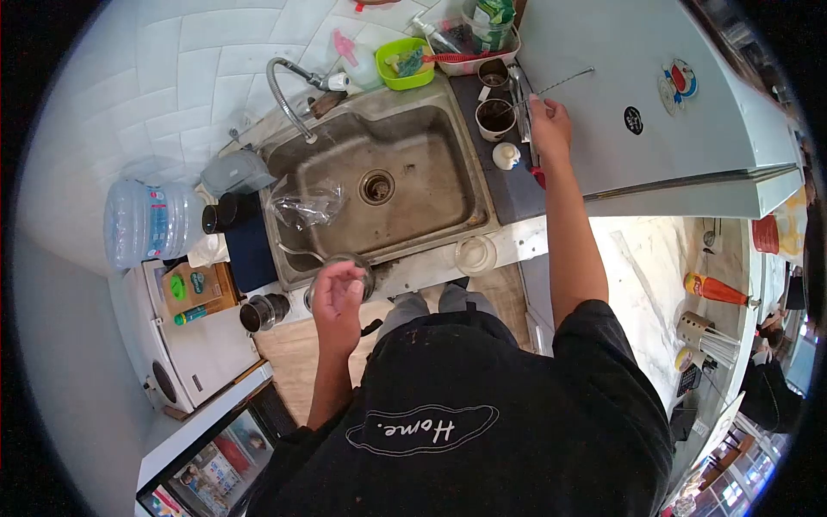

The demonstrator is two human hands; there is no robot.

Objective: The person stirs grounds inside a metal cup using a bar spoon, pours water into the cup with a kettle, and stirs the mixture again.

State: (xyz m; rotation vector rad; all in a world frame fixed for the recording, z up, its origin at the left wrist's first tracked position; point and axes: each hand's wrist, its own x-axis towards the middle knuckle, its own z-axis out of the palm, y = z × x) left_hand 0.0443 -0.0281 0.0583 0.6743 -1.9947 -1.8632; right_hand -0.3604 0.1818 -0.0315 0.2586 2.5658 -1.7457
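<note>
Beside the fridge, my right hand (550,127) has its fingertips closed on the twisted stem of a long bar spoon (564,83). The spoon's lower end reaches into a light cup (495,119) with dark contents. A dark cup (494,74) stands behind it, and a small white bottle (506,155) in front. At the sink's front left edge, my left hand (336,303) hovers with palm up, thumb apart and fingers loosely bent. Under or behind it is a clear glass vessel (365,277), partly hidden; contact cannot be made out.
Clear plastic (308,203) lies in the metal sink (413,146) under a curved faucet (277,90). A glass (475,255) stands on the front rim. Left are a large water bottle (155,222) and dark cups (226,212). The fridge (629,52) borders the right.
</note>
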